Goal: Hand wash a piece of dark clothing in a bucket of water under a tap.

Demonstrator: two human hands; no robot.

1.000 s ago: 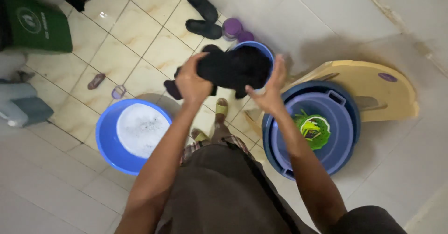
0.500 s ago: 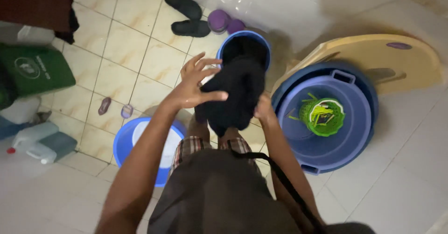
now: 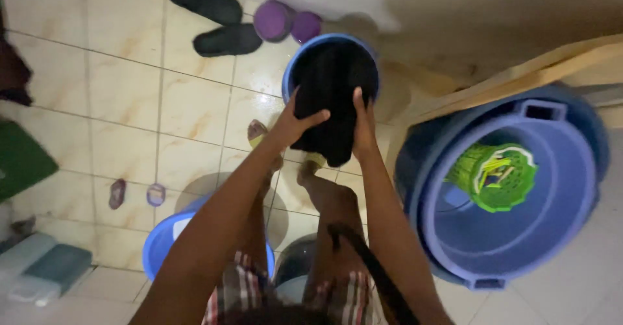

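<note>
black cloth [image 3: 331,98] over blue bucket [image 3: 290,72], green basket [image 3: 496,176] in tub [image 3: 571,234]

bare arms [image 3: 214,228], plaid shorts [image 3: 237,292], black strap [image 3: 373,273]

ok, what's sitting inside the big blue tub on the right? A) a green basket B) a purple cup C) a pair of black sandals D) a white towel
A: a green basket lies inside the big blue tub, while both hands grip a black cloth over the small blue bucket.
</note>
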